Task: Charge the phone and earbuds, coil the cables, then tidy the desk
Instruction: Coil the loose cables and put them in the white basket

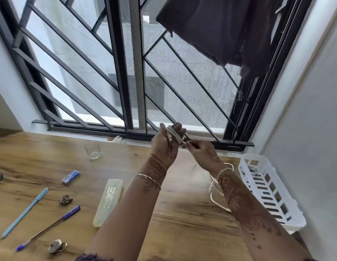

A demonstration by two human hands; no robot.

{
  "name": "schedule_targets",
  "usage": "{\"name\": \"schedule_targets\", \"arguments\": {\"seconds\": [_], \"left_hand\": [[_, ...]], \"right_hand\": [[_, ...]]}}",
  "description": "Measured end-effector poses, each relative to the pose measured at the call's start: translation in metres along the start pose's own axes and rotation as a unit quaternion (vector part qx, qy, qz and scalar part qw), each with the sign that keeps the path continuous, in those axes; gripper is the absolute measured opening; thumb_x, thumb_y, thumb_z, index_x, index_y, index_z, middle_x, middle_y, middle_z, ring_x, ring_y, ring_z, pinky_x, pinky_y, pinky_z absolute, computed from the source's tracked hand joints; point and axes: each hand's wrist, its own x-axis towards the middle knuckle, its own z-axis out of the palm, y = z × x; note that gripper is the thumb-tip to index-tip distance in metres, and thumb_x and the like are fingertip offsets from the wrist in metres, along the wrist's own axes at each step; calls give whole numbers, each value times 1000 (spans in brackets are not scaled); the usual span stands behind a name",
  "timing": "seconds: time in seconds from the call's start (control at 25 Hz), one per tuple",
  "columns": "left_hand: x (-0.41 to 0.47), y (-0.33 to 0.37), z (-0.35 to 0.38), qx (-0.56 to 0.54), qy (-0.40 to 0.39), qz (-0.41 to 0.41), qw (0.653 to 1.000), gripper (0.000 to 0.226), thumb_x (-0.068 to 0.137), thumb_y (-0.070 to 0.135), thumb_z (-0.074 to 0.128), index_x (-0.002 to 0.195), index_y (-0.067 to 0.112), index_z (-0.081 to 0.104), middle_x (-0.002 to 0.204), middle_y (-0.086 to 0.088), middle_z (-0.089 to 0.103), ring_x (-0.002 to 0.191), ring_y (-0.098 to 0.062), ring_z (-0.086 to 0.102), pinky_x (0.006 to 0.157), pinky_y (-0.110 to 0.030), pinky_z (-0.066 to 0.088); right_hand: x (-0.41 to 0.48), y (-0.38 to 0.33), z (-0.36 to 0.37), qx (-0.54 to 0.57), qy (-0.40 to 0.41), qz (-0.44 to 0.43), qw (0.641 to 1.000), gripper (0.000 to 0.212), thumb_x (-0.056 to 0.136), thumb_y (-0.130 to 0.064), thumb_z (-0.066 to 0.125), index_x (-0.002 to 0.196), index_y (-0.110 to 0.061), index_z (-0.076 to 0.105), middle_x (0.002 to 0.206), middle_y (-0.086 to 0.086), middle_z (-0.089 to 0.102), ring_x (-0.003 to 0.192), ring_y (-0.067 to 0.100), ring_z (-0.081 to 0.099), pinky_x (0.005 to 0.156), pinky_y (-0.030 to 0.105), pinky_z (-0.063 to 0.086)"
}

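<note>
Both hands are raised above the wooden desk (182, 219), close to the window sill. My left hand (166, 143) has a white cable (174, 134) wound in loops around its fingers. My right hand (200, 149) pinches the free strand of that cable just to the right of the loops. More white cable (214, 187) trails down behind my right wrist and lies loose on the desk. A white slotted basket (288, 210) stands at the desk's right edge with another white cable inside it. No phone or earbuds can be made out.
An empty glass (93, 150) stands near the window. A blue eraser (70, 177), a translucent case (108, 201), a light blue pen (25, 211), a dark blue pen (49, 227) and two small metal trinkets (66, 200) lie on the left. Dark cloth (220, 29) hangs over the window grille.
</note>
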Motion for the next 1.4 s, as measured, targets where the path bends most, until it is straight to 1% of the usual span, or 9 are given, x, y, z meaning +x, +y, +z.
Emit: {"name": "schedule_targets", "arguments": {"seconds": [0.12,0.2,0.28,0.4,0.64,0.96,1.16,1.32,1.4], "left_hand": [[9,-5,3,77,5,18,997,48,104,36,23,105,-3,51,90,-11,68,78,-19,70,82,-29,53],[11,-12,0,207,9,39,978,43,105,31,23,96,1,53,83,-8,71,72,-16,70,72,-29,56],[10,-17,-7,357,30,62,932,40,105,25,26,87,5,55,70,-3,69,60,-11,66,56,-21,53],[7,-23,-18,539,38,92,836,41,104,23,32,82,1,58,73,-8,62,56,-5,59,60,-20,47],[2,-24,-17,703,-16,109,702,61,101,46,25,59,12,53,49,2,54,42,-10,49,54,-25,38],[10,-18,-36,700,-60,54,709,52,88,52,56,47,22,48,49,7,52,55,-16,56,56,-25,43],[11,-15,-55,644,-35,25,763,55,81,51,67,46,24,35,40,13,37,44,-5,50,51,-24,35],[10,-12,-69,618,-10,19,786,50,81,49,68,50,24,38,47,8,41,40,-4,49,53,-26,38],[8,-16,-69,610,-3,18,792,49,81,48,67,53,22,38,47,5,42,39,-4,49,50,-22,38]], "right_hand": [[-1,-10,-3,-115,-29,-36,992,21,91,-31,60,86,-19,76,61,-11,56,60,6,49,65,23,32],[0,-14,-8,-188,-28,-57,980,19,89,-35,62,89,-22,75,70,-6,63,73,13,56,68,22,31],[2,-13,-13,-209,-24,-71,975,17,86,-36,65,93,-24,75,85,4,72,86,19,63,71,23,35],[5,-12,-18,-196,-33,-77,977,17,84,-35,69,93,-23,76,88,4,74,87,17,67,73,23,42],[16,-9,-27,-166,-51,-103,979,3,77,-27,74,76,-25,74,78,-5,74,73,4,66,70,22,50],[21,15,-43,-165,-141,-89,972,17,84,-31,72,87,-14,67,69,-9,57,55,-5,50,51,8,39],[23,42,-54,-226,-143,-68,961,15,85,-28,71,91,-14,70,86,0,72,84,14,65,83,30,49],[21,50,-56,-135,-172,-38,975,4,86,-21,71,85,-18,70,75,-4,72,69,6,65,75,26,50],[21,45,-49,-131,-163,-49,977,17,79,-27,77,93,-24,67,81,-5,71,76,9,65,75,23,49]]}}
